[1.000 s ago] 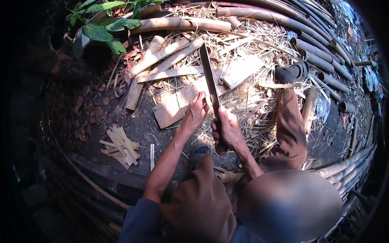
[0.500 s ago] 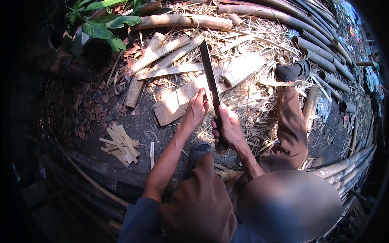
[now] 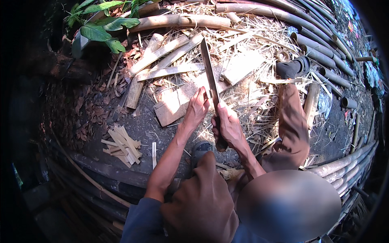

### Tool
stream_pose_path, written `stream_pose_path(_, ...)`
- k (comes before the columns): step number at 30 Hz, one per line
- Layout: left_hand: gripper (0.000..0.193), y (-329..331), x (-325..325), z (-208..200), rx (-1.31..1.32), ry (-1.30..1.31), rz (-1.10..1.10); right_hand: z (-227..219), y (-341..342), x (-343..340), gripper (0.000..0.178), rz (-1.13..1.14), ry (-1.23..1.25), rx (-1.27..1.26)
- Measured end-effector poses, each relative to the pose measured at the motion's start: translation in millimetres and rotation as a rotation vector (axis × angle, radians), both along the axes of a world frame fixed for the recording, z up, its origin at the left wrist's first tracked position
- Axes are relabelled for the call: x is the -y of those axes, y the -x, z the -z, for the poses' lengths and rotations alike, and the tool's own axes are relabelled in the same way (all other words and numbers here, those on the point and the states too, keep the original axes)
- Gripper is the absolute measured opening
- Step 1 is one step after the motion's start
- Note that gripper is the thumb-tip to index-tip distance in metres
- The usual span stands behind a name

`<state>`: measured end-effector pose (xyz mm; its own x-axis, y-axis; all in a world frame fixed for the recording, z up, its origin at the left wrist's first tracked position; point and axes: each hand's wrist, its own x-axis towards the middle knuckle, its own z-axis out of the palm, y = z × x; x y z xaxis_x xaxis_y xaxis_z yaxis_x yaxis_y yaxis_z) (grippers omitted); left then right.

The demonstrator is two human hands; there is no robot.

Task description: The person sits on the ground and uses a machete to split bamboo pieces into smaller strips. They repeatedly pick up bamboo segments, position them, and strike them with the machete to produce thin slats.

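Note:
My right hand [image 3: 227, 126] grips the dark handle of a machete [image 3: 208, 67], thumb laid along the base of the blade. The long dark blade points away from me, its tip leaning a little left. My left hand [image 3: 197, 108] is closed in a pinch at the blade's left side. A thin pale strip [image 3: 208, 94] shows at its fingertips against the blade; most of it is hidden. Beneath the blade a flat wooden board [image 3: 172, 108] lies on the ground. To the left, several short split bamboo strips [image 3: 123, 146] form a small pile, with a single strip [image 3: 154, 155] beside it.
Split bamboo lengths [image 3: 168, 75] and a pale wood block [image 3: 244, 68] lie ahead among shavings. Bamboo poles [image 3: 320, 54] are stacked at the far right, more poles [image 3: 340, 166] at the near right. A leafy plant [image 3: 99, 30] grows at the far left. My right leg [image 3: 292, 117] stretches forward.
Both hands and the machete hold nearly the same place; the grip is unchanged. The whole view has shifted very slightly.

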<state>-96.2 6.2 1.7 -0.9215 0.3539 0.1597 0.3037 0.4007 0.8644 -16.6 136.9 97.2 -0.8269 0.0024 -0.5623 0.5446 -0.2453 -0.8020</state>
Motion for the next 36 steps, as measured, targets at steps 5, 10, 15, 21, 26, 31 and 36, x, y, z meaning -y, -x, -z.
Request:
stream_pose_path(5,0.026,3.6,-1.8,0.0,-0.139,0.008,0.032,18.0,-0.5,-0.9,0.046,0.002,-0.138,-0.215)
stream_pose_path(10,0.023,1.2,-2.6,-2.7,-0.123,0.005,0.014,4.6,1.2,-0.3,0.038,0.012,-0.067,-0.103)
stream_pose_path(15,0.021,6.6,-2.9,-2.5,-0.253,0.069,0.065,15.6,-1.0,1.8,0.036,-0.029,-0.202,-0.234)
stream_pose_path(21,0.025,11.2,-7.8,7.3,-0.355,0.074,0.094,20.1,7.3,1.6,0.041,-0.004,-0.330,-0.427)
stream_pose_path(26,0.026,6.9,-0.9,16.1,-0.282,0.008,0.049,13.1,6.1,7.5,0.040,-0.029,-0.420,-0.460)
stream_pose_path(31,0.030,4.7,-4.6,-18.0,-0.219,-0.017,0.014,-14.6,3.5,2.0,0.042,-0.050,-0.369,-0.359)
stream_pose_path(36,0.045,-21.2,11.1,20.0,-0.008,0.185,-0.151,31.4,9.0,5.1,0.043,-0.019,-0.484,-0.456)
